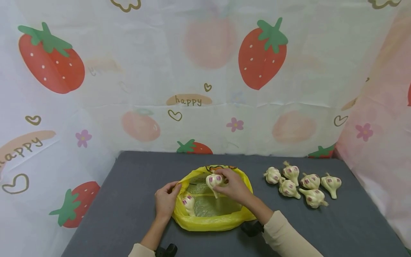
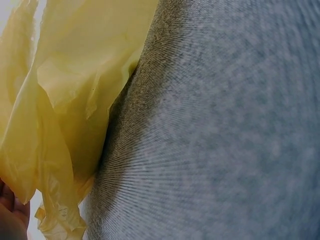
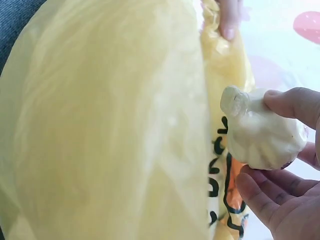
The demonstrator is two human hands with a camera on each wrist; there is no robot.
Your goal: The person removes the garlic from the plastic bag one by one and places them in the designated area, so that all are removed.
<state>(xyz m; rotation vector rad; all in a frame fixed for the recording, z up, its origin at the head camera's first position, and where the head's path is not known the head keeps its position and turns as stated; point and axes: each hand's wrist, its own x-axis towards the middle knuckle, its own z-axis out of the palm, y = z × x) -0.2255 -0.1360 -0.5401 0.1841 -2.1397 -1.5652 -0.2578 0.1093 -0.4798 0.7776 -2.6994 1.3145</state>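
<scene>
A yellow plastic bag [image 1: 210,223] stands on the table with its mouth wide and its rim rolled out. At the bag's left edge my left hand [image 1: 165,201] pinches the rim between thumb and fingers; the left wrist view shows mostly the bag's side [image 2: 85,75]. Over the bag's mouth, my right hand [image 1: 236,185] holds a garlic bulb [image 1: 214,181], its stem pointing down. The right wrist view shows thumb and fingers on either side of that bulb [image 3: 265,130]. Another garlic bulb [image 1: 188,204] lies inside the bag, at the left.
Several garlic bulbs [image 1: 310,181] lie in a loose group on the dark grey table [image 1: 141,175], right of the bag. Behind the table hangs a white cloth [image 1: 144,71] printed with strawberries. Dark wrist devices [image 1: 252,228] sit close to the bag's front.
</scene>
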